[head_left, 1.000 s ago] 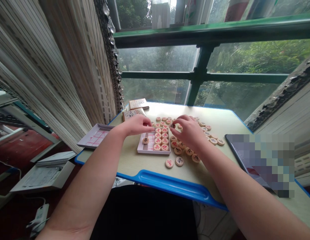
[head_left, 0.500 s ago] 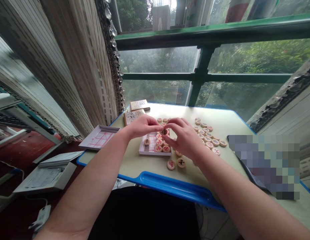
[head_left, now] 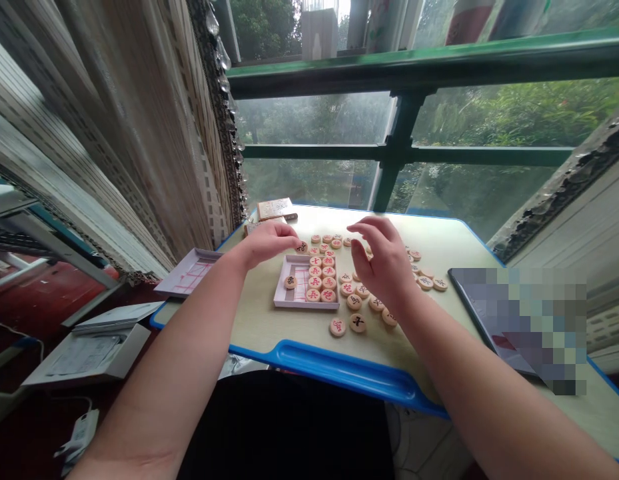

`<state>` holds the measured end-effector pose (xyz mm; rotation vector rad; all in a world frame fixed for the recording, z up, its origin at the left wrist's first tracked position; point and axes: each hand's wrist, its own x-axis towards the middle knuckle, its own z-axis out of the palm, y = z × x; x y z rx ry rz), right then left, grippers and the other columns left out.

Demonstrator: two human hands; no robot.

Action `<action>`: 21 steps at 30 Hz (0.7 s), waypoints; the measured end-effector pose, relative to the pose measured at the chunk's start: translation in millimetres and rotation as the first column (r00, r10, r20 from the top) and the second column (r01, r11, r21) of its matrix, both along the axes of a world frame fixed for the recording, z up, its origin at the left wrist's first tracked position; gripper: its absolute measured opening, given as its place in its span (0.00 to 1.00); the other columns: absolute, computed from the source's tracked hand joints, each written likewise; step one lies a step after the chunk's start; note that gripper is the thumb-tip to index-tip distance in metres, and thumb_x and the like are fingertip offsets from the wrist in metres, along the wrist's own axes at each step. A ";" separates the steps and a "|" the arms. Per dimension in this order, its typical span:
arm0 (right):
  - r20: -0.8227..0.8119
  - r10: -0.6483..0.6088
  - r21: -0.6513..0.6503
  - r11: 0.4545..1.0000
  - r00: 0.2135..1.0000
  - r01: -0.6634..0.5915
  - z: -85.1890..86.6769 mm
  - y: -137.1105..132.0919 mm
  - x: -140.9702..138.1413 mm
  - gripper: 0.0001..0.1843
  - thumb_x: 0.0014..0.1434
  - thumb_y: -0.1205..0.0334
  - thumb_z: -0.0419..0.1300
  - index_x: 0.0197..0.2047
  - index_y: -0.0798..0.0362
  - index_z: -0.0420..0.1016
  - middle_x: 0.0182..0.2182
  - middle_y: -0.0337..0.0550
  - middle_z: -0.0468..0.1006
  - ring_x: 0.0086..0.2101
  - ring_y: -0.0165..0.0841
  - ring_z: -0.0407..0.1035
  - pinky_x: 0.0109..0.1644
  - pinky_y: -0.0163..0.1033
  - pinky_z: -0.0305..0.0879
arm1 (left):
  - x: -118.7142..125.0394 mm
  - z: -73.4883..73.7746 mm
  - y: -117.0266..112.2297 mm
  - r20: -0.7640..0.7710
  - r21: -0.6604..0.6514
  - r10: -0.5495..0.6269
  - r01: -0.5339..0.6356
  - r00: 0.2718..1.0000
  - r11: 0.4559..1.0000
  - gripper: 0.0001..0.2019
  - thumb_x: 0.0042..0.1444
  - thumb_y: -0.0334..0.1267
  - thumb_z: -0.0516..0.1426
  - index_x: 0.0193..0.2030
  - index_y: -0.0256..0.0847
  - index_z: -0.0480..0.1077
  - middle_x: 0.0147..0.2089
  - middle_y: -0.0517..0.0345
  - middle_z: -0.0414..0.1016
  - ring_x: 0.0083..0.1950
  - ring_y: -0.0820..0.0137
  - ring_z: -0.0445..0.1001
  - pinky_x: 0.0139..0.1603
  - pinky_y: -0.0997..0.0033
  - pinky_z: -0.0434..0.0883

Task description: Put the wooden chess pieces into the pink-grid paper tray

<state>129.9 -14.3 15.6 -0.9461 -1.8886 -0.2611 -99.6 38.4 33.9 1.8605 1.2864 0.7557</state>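
A shallow white box (head_left: 280,288) with a red grid lies on the desk and holds several round wooden chess pieces (head_left: 322,283) in rows. My left hand (head_left: 269,243) hovers over the box's far left corner, its fingertips pinched on one wooden piece (head_left: 302,247). My right hand (head_left: 384,263) floats just right of the box with its fingers spread and nothing in them. Under and around it lie several loose pieces (head_left: 358,323) marked in red or black.
The box's lid (head_left: 189,272) hangs over the desk's left edge. Two small patterned boxes (head_left: 275,208) sit at the back left by the curtain. A dark tablet (head_left: 519,320) lies at the right. A blue grooved rim (head_left: 339,368) fronts the desk; a green window frame stands behind.
My right hand carried a black-marked piece leftward over the box to my left fingertips, then drew back to the right and opened. My left hand now holds a piece at the box's far corner.
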 end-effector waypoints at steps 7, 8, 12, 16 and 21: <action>-0.029 -0.074 -0.101 0.992 0.997 0.070 -6.0 7.6 10.8 0.09 0.59 0.65 0.53 0.40 0.53 0.74 0.41 0.52 0.71 0.42 0.40 0.68 0.46 0.48 0.69 | -3.2 -9.1 7.1 -0.281 -0.063 -0.055 0.039 0.958 0.997 0.10 0.41 0.43 0.58 0.26 0.38 0.75 0.26 0.59 0.72 0.30 0.71 0.67 0.29 0.72 0.59; -0.014 -0.075 -0.121 0.990 0.997 0.073 -6.5 8.1 11.2 0.09 0.59 0.65 0.53 0.40 0.54 0.74 0.41 0.51 0.72 0.42 0.40 0.67 0.46 0.48 0.68 | -2.9 -9.6 6.9 -0.331 -0.070 -0.071 0.051 0.941 0.996 0.10 0.41 0.43 0.58 0.27 0.39 0.75 0.26 0.59 0.72 0.31 0.70 0.67 0.29 0.72 0.60; 0.087 -0.062 -0.201 0.976 0.994 0.078 -7.3 9.7 11.4 0.09 0.58 0.66 0.54 0.37 0.53 0.76 0.40 0.51 0.73 0.42 0.41 0.67 0.48 0.49 0.67 | -2.0 -10.3 6.5 -0.455 -0.076 -0.096 0.069 0.885 0.995 0.11 0.41 0.43 0.58 0.29 0.39 0.75 0.28 0.59 0.74 0.32 0.69 0.69 0.30 0.72 0.60; 0.166 -0.062 -0.262 0.959 0.984 0.105 -7.4 10.4 10.8 0.10 0.58 0.66 0.54 0.36 0.53 0.78 0.40 0.50 0.75 0.42 0.41 0.67 0.46 0.48 0.67 | -2.1 -9.4 6.0 -0.498 -0.038 -0.106 0.100 0.861 0.994 0.13 0.41 0.44 0.58 0.31 0.39 0.77 0.29 0.57 0.76 0.32 0.68 0.70 0.30 0.72 0.61; 0.193 -0.076 -0.285 0.950 0.978 0.130 -6.8 10.2 9.7 0.10 0.58 0.65 0.55 0.36 0.53 0.78 0.40 0.50 0.76 0.41 0.40 0.68 0.44 0.47 0.67 | -2.0 -4.9 2.1 -0.531 0.024 -0.099 0.132 0.842 0.991 0.14 0.44 0.46 0.58 0.31 0.40 0.79 0.32 0.56 0.79 0.34 0.67 0.72 0.31 0.71 0.63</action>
